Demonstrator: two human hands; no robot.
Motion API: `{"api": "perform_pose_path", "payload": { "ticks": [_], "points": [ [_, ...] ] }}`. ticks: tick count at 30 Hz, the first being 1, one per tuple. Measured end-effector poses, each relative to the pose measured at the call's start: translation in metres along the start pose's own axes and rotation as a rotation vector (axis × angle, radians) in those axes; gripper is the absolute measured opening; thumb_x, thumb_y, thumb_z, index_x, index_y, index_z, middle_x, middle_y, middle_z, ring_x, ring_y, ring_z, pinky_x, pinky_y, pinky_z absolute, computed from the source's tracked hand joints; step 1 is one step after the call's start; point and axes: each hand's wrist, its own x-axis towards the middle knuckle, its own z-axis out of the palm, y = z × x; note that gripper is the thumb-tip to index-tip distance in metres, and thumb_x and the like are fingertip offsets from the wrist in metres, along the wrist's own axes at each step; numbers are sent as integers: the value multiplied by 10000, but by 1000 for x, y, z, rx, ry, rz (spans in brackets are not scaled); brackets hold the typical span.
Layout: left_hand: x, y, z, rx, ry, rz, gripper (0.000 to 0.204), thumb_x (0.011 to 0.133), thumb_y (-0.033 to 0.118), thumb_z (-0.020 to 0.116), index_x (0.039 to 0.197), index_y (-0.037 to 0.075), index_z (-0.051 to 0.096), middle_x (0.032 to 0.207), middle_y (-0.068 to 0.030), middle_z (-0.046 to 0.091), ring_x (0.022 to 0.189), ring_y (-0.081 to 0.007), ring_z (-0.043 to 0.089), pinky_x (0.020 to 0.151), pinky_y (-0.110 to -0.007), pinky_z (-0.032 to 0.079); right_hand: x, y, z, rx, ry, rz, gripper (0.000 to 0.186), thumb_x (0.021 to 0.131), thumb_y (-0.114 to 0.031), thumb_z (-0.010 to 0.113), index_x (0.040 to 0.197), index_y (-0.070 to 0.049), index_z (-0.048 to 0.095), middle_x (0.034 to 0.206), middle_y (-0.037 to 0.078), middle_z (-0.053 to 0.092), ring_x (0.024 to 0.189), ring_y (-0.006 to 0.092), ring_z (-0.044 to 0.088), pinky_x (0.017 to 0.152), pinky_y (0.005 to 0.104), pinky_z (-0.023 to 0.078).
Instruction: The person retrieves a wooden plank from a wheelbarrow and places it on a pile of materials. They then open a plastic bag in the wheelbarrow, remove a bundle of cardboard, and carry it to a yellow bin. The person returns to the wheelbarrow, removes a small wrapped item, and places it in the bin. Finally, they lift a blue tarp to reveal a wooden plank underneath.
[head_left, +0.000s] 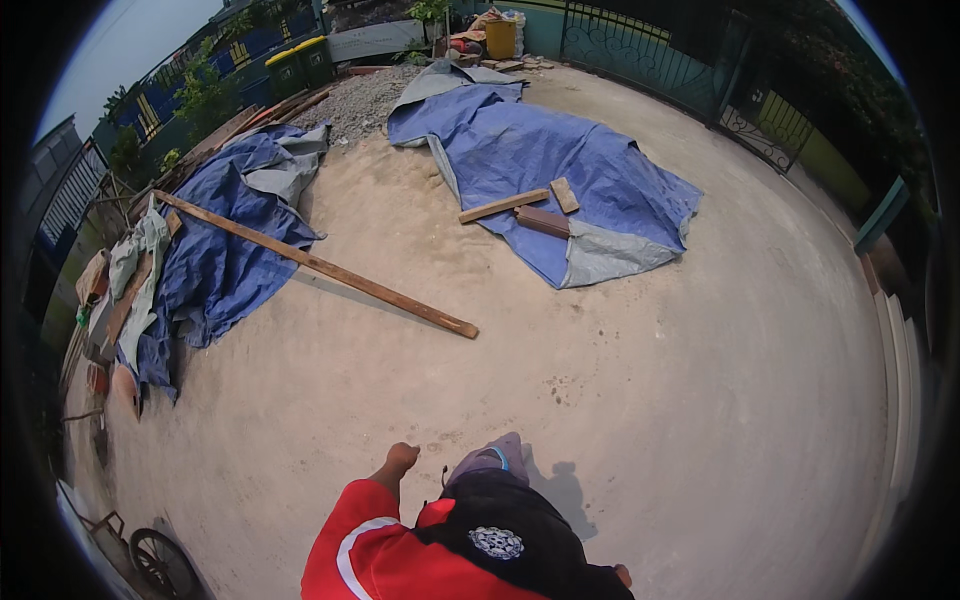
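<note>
My left hand (403, 458) hangs in front of me at the lower middle, its fingers curled in with nothing seen in them. Only a sliver of my right hand (624, 575) shows past the dark part of my jacket; its fingers are hidden. Ahead, a long wooden beam (345, 275) runs from the left blue tarp (225, 235) onto the concrete. It is the thing nearest my left hand, well apart from it. A larger blue tarp (550, 145) covers a low mound farther off. A short wooden piece (505, 205), a brown block (542, 221) and a pale block (565, 195) weigh down its near edge.
Grey gravel (362, 105) is heaped between the tarps. A wheel (162, 562) stands at the lower left. Sacks and boards crowd the left side. Bins (300, 66), a yellow container (500, 40) and a metal gate (640, 50) line the back. A low ledge (900, 370) runs along the right.
</note>
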Motion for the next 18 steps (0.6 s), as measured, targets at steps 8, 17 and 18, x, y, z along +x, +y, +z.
{"api": "perform_pose_path", "payload": {
  "ticks": [8, 17, 18],
  "points": [
    [12, 481, 59, 0, -51, 612, 458, 862, 444, 560, 1054, 39, 656, 1041, -195, 661, 1003, -349, 616, 886, -403, 474, 74, -256, 95, -50, -93, -32, 109, 829, -151, 593, 791, -72, 529, 631, 31, 508, 456, 170, 445, 440, 309, 393],
    [50, 626, 206, -199, 159, 221, 495, 851, 462, 535, 1020, 16, 668, 1047, -228, 648, 1023, -373, 602, 900, -427, 464, 195, -634, 225, -288, -390, -331, 51, 821, -88, 588, 815, -54, 550, 649, 25, 527, 484, 144, 462, 457, 285, 398],
    [43, 611, 226, -192, 185, 120, 506, 847, 459, 530, 1001, -2, 672, 1054, -241, 641, 1032, -380, 597, 902, -432, 463, 198, -677, 237, -316, -424, -390, 45, 820, -80, 588, 818, -52, 553, 651, 25, 529, 487, 142, 464, 459, 282, 399]
  ]
}}
